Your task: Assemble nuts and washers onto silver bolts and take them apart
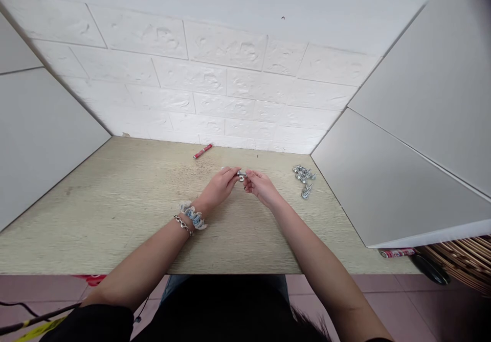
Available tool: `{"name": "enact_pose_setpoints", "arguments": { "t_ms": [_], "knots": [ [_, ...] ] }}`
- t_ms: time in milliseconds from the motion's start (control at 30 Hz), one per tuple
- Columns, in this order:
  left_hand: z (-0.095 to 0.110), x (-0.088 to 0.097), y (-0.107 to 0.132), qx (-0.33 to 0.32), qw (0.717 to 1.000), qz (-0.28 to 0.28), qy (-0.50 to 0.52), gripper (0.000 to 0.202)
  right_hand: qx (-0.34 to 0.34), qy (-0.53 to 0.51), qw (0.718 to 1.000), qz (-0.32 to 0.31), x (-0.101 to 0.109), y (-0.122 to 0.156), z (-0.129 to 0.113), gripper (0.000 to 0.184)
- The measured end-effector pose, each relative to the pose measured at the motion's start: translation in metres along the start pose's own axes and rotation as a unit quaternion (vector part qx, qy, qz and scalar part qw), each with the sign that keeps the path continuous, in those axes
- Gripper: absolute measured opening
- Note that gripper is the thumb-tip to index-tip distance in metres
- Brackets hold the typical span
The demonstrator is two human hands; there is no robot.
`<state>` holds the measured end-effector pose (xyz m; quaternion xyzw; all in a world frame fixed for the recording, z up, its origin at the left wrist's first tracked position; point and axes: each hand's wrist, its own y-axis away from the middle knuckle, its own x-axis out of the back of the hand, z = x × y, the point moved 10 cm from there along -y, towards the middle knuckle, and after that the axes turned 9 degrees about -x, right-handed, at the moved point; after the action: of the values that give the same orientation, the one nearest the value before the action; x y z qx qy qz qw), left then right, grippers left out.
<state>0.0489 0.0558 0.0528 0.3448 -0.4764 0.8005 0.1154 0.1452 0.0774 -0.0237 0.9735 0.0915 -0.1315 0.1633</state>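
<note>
Over the middle of a pale wooden desk (115,204), my left hand (220,184) and my right hand (260,184) meet fingertip to fingertip. Both pinch one small shiny metal part (241,175) between them; its exact shape is too small to make out. The left wrist wears a chain bracelet and a pale blue scrunchie (193,215). To the right of my right hand lies a heap of similar silver metal parts (304,174), with a separate clump (306,191) just in front of it.
A red pen (202,151) lies near the back wall of white bricks. Grey panels close in the desk on the left and right. At the lower right stand a wicker basket (464,260) and a red-and-white object (397,253).
</note>
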Motion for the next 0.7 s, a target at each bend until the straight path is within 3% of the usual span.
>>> {"name": "enact_pose_setpoints", "arguments": {
  "t_ms": [567,700],
  "knots": [
    [-0.005,0.001,0.001,0.015,1.000,0.012,-0.003,0.025,0.110,-0.015,0.993,0.028,0.005,0.004,-0.020,0.028],
    [-0.002,0.002,0.000,0.008,1.000,0.015,-0.003,0.024,0.107,-0.030,0.993,0.033,0.004,0.007,-0.021,0.046]
  ]
}}
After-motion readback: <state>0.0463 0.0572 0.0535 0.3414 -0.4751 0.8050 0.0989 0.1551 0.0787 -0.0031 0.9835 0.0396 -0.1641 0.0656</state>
